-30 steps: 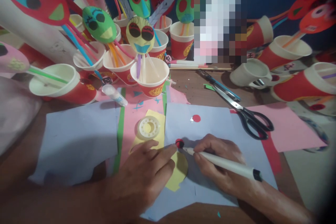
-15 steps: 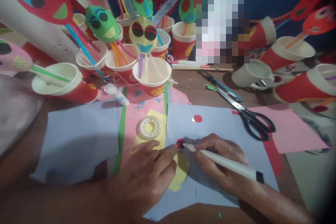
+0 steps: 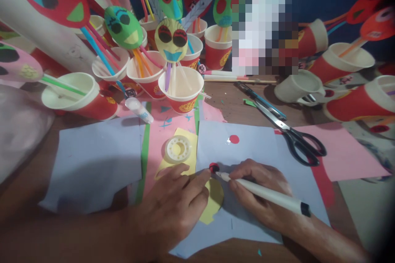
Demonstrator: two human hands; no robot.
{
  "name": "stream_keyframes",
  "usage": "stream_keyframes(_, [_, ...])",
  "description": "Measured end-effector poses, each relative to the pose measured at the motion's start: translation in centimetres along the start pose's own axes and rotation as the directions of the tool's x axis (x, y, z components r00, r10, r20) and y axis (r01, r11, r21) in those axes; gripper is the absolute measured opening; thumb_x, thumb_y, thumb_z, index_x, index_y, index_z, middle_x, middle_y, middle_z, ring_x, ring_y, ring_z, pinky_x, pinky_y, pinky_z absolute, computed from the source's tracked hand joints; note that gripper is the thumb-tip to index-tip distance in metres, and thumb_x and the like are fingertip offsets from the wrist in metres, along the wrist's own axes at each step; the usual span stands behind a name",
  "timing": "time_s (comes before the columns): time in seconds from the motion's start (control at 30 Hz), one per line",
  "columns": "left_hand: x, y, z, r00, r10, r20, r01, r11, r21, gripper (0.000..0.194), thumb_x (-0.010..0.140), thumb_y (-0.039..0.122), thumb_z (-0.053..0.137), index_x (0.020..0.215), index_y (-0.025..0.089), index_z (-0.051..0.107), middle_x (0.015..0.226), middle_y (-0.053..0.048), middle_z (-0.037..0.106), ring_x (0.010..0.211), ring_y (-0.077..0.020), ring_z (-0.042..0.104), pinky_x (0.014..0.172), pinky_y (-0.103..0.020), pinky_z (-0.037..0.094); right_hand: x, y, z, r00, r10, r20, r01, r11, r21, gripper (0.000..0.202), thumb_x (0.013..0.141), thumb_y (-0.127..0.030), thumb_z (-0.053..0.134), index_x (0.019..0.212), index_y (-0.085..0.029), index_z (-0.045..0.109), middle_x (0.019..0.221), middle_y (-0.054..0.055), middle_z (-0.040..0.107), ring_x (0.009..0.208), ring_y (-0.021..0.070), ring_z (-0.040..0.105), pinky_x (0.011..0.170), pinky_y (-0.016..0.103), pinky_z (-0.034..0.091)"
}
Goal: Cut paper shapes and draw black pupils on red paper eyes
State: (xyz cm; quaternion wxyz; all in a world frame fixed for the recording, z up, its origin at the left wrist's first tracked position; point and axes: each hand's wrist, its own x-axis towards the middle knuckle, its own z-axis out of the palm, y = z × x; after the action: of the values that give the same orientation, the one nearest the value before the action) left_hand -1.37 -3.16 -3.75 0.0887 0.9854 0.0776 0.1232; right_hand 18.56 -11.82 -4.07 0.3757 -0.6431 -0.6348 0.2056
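My right hand (image 3: 262, 189) is closed around a white marker (image 3: 268, 193) with a black end. The marker's tip rests at the edge of a small red paper circle (image 3: 213, 167) that is partly coloured black. My left hand (image 3: 182, 201) lies with fingers outstretched, its index fingertip at the circle's left side. Under that hand a yellow paper cutout (image 3: 214, 193) shows in part. A second red paper circle (image 3: 234, 139) lies farther back on the blue paper (image 3: 256, 135). Left of it a white plastic ring (image 3: 178, 149) sits on a yellow paper piece (image 3: 191, 164).
Black-handled scissors (image 3: 304, 144) and a blue-black pen (image 3: 265, 102) lie at the right. A glue stick (image 3: 138, 110) lies at the left. Paper cups (image 3: 182, 90) with decorated spoon puppets (image 3: 171, 43) crowd the back. A white mug (image 3: 298, 86) stands back right, near pink paper (image 3: 342, 152).
The marker tip has shifted slightly down and right, from the red circle's black patch to its lower edge. The whole view has shifted a little. The left hand keeps its pose.
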Motion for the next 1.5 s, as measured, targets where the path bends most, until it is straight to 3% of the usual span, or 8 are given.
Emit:
stream_keyframes(0.33, [0.21, 0.01, -0.19, 1.000, 0.014, -0.019, -0.013, 1.000, 0.012, 0.030, 0.090, 0.010, 0.035, 0.090, 0.016, 0.064, 0.115, -0.007, 0.063, 0.087, -0.0163, 0.059, 0.094, -0.035, 0.037, -0.02, 0.21, 0.02, 1.000, 0.020, -0.010, -0.020, 1.000, -0.022, 0.007, 0.079, -0.017, 0.054, 0.073, -0.020, 0.056, 0.052, -0.005, 0.056, 0.036, 0.0075, 0.048, 0.038, 0.020, 0.038])
stream_keyframes(0.7, [0.11, 0.02, -0.09, 1.000, 0.006, 0.005, -0.006, 1.000, 0.008, 0.027, 0.090, 0.010, 0.037, 0.091, 0.017, 0.063, 0.118, -0.006, 0.061, 0.089, -0.0163, 0.058, 0.097, -0.034, 0.032, -0.07, -0.01, -0.15, 0.999, 0.021, 0.036, -0.022, 1.000, 0.011, 0.009, 0.077, -0.012, 0.053, 0.072, -0.020, 0.056, 0.053, -0.005, 0.057, 0.042, 0.0086, 0.052, 0.043, 0.020, 0.041])
stream_keyframes(0.9, [0.24, -0.04, -0.11, 0.999, 0.013, -0.041, -0.012, 1.000, 0.029, 0.030, 0.089, 0.008, 0.036, 0.095, 0.016, 0.064, 0.116, -0.007, 0.063, 0.085, -0.0161, 0.058, 0.097, -0.034, 0.032, -0.26, 0.20, -0.08, 0.998, 0.039, 0.047, -0.040, 0.999, 0.018, 0.008, 0.077, -0.014, 0.053, 0.073, -0.020, 0.056, 0.055, -0.004, 0.059, 0.044, 0.0097, 0.054, 0.044, 0.022, 0.041])
stream_keyframes(1.5, [0.21, 0.05, -0.19, 0.999, 0.014, -0.038, -0.013, 1.000, 0.019, 0.031, 0.089, 0.007, 0.034, 0.091, 0.016, 0.065, 0.115, -0.006, 0.063, 0.087, -0.0162, 0.059, 0.097, -0.034, 0.034, -0.36, 0.21, -0.15, 0.996, 0.091, 0.002, -0.091, 0.996, 0.019, 0.009, 0.078, -0.017, 0.054, 0.070, -0.020, 0.057, 0.049, -0.006, 0.055, 0.038, 0.0069, 0.049, 0.038, 0.018, 0.036])
